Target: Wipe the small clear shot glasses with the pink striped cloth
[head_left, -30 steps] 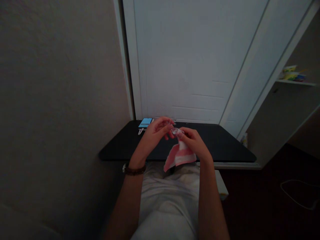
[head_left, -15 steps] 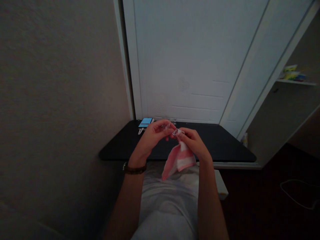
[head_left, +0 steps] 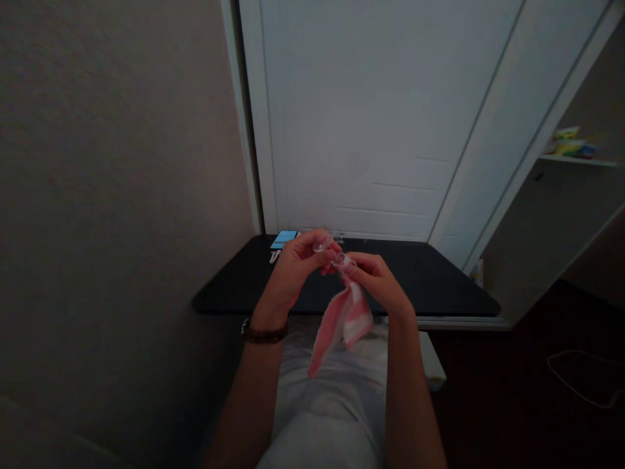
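My left hand is closed around a small clear stemmed glass, whose round end shows above the fingers. The glass's other end is at my right fingertips, partly covered by cloth. My right hand pinches a pink-and-white striped cloth against that end. The rest of the cloth hangs loosely below the hands, over my lap. Fingers hide the middle of the glass.
Behind my hands is a black tabletop against a white panelled door. A lit phone lies at its back left beside a white cable. Small clear glassware stands at the back edge. A textured wall rises on the left.
My left hand has tilted the glass, so its round end faces up more plainly. The cloth has swung down and to the left, hanging in a narrower fold.
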### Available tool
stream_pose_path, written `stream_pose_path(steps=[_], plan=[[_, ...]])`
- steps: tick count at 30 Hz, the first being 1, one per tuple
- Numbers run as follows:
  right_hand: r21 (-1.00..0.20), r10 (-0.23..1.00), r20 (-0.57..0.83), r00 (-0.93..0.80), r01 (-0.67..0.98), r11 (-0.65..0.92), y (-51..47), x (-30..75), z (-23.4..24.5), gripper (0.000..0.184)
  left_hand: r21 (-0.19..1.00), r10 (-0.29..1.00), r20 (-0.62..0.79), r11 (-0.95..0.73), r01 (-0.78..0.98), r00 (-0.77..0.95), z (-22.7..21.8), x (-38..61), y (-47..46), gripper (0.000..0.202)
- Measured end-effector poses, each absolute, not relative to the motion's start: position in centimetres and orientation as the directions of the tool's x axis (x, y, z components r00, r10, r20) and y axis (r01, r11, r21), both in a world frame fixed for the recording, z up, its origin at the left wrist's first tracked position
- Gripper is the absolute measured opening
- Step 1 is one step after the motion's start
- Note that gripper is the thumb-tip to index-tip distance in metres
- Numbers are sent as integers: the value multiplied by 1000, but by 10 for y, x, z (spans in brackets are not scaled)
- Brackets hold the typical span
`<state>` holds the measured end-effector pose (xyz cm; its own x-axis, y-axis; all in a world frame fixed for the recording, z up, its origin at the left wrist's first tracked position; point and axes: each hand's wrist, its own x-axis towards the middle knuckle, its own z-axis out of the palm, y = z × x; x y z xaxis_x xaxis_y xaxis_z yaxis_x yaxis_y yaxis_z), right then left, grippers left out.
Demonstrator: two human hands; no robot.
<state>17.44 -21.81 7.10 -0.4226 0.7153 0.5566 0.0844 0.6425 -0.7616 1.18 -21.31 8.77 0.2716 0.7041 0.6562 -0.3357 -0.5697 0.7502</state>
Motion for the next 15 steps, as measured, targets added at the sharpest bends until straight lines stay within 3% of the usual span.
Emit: stream_pose_path(steps=[11, 15], plan=[[-750, 722, 565, -398, 115, 651, -214, 175, 68, 27, 766, 734, 636, -564, -309, 239, 89, 13, -214, 9], [-788, 739, 559, -377, 37, 615, -213, 172, 68, 23, 772, 739, 631, -571, -280, 234, 88, 12, -213, 9]])
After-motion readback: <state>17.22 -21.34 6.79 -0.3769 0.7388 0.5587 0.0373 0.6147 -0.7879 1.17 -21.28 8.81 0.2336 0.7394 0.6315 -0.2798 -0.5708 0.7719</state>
